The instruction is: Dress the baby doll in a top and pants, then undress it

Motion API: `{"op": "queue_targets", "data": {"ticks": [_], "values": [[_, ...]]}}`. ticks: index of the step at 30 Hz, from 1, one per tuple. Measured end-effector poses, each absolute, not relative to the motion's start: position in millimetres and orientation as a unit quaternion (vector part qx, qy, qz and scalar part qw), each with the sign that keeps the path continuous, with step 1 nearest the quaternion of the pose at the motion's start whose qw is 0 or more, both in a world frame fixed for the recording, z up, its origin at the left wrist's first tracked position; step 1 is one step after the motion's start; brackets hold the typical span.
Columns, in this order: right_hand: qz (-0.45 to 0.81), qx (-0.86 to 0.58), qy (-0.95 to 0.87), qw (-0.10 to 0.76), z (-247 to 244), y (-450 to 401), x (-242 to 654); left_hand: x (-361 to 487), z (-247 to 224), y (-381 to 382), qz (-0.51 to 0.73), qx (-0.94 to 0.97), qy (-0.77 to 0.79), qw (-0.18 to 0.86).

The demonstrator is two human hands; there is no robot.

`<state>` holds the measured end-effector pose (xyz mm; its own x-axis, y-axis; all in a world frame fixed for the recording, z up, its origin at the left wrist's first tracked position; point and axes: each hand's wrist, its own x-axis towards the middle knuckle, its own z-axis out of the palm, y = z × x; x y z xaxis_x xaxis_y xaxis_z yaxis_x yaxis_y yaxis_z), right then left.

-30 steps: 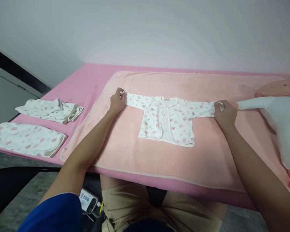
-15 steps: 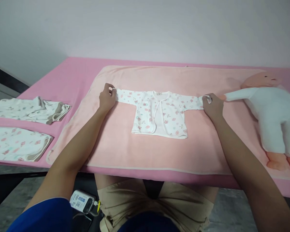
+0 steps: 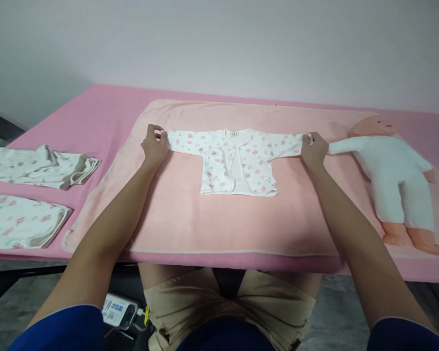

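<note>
A small white baby shirt [image 3: 256,163] with pink and green prints lies spread on a peach blanket [image 3: 219,224], its front open and both sleeves stretched sideways. My left hand [image 3: 156,145] pinches the cuff of the sleeve at the left. At the other end, the cuff is pinched between the fingers and thumb of my right hand [image 3: 314,148]. The shirt's collar, with a small label, faces the wall.
A doll in white clothing [image 3: 388,170] lies at the right, one arm reaching close to my right hand. Two folded printed cloths, one farther [image 3: 40,166] and one nearer [image 3: 22,222], rest on the pink cover [image 3: 106,109] at the left.
The shirt's lower hem has shifted slightly away from me and lies flatter. Both hands still hold the cuffs. The view has shifted, showing more of the doll.
</note>
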<state>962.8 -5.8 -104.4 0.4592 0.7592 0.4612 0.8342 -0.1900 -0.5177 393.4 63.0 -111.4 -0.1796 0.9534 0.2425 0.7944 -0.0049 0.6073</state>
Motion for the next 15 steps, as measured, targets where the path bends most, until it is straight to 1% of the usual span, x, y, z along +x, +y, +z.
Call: {"op": "queue_targets", "data": {"ticks": [5,8,11,13,15], "values": [[-0.044,-0.791,-0.542,0.282,-119.1,-4.9,967.5,393.8,-121.2,73.2,0.347,0.605,0.708,0.114],[-0.049,-0.805,-0.533,0.258,-121.8,-8.3,971.9,393.5,-123.2,74.4,0.345,0.606,0.708,0.114],[-0.054,-0.792,-0.536,0.287,-114.0,-15.1,965.8,396.1,-116.5,65.4,0.345,0.604,0.713,0.083],[-0.087,-0.767,-0.55,0.318,-100.1,-22.7,952.1,403.7,-107.7,53.9,0.356,0.609,0.708,0.038],[-0.126,-0.728,-0.579,0.345,-80.3,-33.5,928.6,419.8,-97.3,42.2,0.368,0.64,0.674,0.018]]}}
